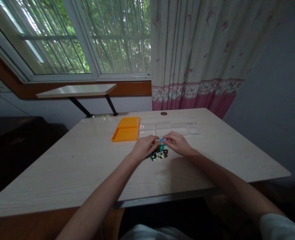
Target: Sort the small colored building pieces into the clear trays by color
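A small blue toy brick (pixel 161 140) is pinched at both ends between my two hands, just above a pile of small building bricks (pixel 159 154). My left hand (pixel 145 146) has its thumb and fingertips closed on the brick's left end. From the other side, my right hand (pixel 176 142) grips the right end in the same way. Brown, green, blue and cream pieces make up the pile, and my left hand covers part of it. Single pieces are too small to tell apart.
An orange tray (pixel 125 133) lies beyond my left hand. To its right, behind my hands, are clear plastic compartment trays (pixel 167 127). A raised shelf (pixel 80 89) on black legs stands at the table's (pixel 87 173) back left. A curtain (pixel 187 60) hangs behind.
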Demonstrator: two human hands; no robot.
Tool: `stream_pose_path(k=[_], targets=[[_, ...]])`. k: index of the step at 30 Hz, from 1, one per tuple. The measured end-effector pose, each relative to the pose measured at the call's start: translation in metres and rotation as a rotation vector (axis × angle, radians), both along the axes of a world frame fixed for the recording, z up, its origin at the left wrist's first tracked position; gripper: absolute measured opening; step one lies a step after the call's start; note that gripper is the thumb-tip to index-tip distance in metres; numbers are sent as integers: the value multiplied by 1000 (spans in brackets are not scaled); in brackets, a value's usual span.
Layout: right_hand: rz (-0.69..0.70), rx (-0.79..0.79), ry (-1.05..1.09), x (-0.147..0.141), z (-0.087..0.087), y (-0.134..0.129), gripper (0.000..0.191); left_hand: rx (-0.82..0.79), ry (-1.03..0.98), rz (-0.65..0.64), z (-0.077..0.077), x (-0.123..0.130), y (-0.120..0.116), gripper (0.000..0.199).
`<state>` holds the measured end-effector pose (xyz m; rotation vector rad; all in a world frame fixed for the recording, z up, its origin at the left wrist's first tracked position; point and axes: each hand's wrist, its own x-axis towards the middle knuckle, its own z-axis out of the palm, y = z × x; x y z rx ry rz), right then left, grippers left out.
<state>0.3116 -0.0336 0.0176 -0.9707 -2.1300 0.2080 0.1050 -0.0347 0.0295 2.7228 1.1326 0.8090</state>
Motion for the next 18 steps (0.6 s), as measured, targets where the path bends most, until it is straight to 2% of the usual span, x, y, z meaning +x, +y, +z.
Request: stream_pose_path(k=[6,13,18], targets=[[-177,119,119,12,7,4,22,2,75,-19,1,0,2,26],[-145,127,131,13,6,4,23,-10,106,-37,-1,-1,3,26],[-194,95,106,13,4,6,24,3,122,-15,-1,-1,4,26]])
